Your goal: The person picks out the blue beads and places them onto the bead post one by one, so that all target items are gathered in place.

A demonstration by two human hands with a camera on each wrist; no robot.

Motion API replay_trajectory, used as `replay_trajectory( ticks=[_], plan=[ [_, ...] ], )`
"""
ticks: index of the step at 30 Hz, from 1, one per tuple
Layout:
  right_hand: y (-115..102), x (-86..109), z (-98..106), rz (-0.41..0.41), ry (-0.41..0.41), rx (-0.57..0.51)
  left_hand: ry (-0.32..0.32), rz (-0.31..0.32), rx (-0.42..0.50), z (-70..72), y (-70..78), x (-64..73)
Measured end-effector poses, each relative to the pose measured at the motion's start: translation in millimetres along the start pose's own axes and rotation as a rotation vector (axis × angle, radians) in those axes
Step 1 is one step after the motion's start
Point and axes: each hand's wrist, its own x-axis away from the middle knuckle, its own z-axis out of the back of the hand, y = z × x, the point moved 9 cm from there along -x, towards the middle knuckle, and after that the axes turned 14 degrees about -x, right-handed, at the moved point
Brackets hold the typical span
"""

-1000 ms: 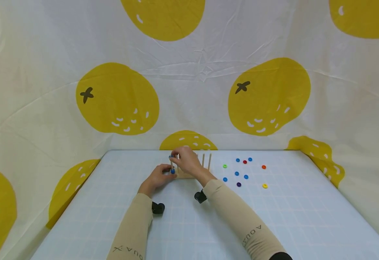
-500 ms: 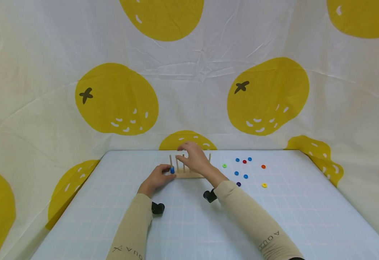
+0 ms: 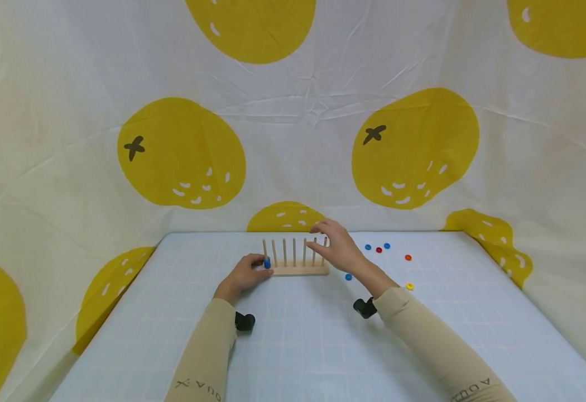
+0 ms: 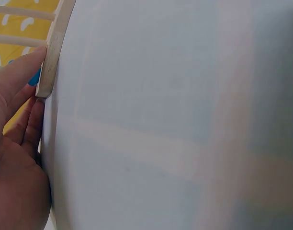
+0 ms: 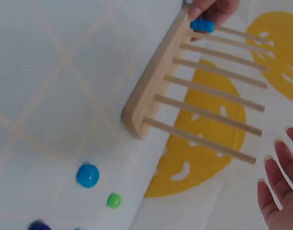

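Observation:
A wooden peg stand (image 3: 300,270) with a row of upright pegs stands near the table's back edge. Blue ring beads (image 3: 267,263) are stacked low on its leftmost peg, also seen as blue beads (image 5: 202,25) in the right wrist view. My left hand (image 3: 245,273) grips the stand's left end; in the left wrist view the thumb lies along the front of the wooden base (image 4: 50,62), other fingers behind it. My right hand (image 3: 342,249) is in the air by the rightmost pegs, holding nothing, its fingers (image 5: 276,189) apart and loosely bent.
Loose ring beads lie right of the stand: blue (image 3: 349,277), red (image 3: 379,250), orange (image 3: 408,257) and yellow (image 3: 410,286). The right wrist view also has a green bead (image 5: 114,200) and a dark purple one (image 5: 39,225). A patterned curtain (image 3: 293,139) hangs behind the table.
My right hand let go of a blue bead at the leftmost peg, and the bead dropped onto that peg's stack. It then moved right across the pegs. The left hand stayed put.

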Motion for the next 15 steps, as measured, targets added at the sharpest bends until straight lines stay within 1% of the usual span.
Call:
replay_trajectory(
  ticks=[7,11,15],
  plan=[
    [25.1,19.1,26.4,-0.055,0.031,0.011,0.001,0.032,-0.005,-3.8,-5.7,-3.1],
    [41.5,31.0,45.6,-0.088,0.050,0.020,0.003,0.039,-0.009,-4.4,-7.2,-4.6],
    [56.2,40.2,66.0,-0.109,0.079,0.041,0.009,0.026,-0.004,-4.1,-7.1,-7.7]
  ],
)
